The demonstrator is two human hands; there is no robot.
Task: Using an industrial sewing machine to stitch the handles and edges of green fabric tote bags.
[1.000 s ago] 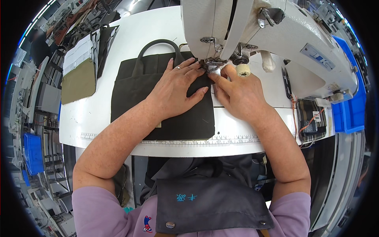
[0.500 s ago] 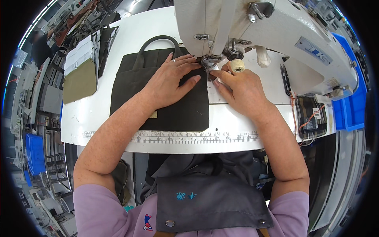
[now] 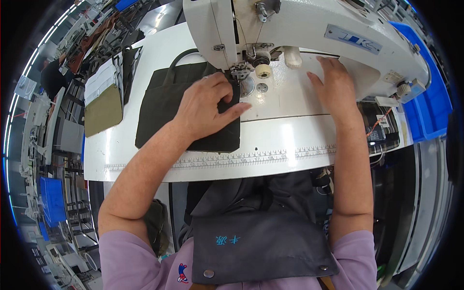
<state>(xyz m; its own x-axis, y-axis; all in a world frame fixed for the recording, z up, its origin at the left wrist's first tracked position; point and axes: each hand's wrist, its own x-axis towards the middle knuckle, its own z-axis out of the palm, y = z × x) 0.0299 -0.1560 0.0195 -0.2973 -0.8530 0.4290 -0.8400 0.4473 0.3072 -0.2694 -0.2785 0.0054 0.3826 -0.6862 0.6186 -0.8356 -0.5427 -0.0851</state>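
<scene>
A dark olive fabric bag piece (image 3: 164,106) with a loop handle lies flat on the sewing table, its right edge beside the sewing machine's needle area (image 3: 241,72). My left hand (image 3: 205,104) is over the bag, fingers bent and thumb stretched out to the right, gripping nothing that shows. My right hand (image 3: 334,87) is on the white machine bed under the arm of the machine, thumb and fingers apart. What lies under its fingers is hidden.
Olive and white fabric pieces (image 3: 104,106) are stacked at the left of the table. A printed ruler strip (image 3: 261,157) runs along the front edge. A blue bin (image 3: 430,116) stands at the right, near a dark plaid item (image 3: 379,128). The machine (image 3: 309,24) overhangs the back.
My right hand has left the needle area and moved right, to where black scissors lay. My left hand has drawn its fingers in, and the bag sits slightly left of the needle.
</scene>
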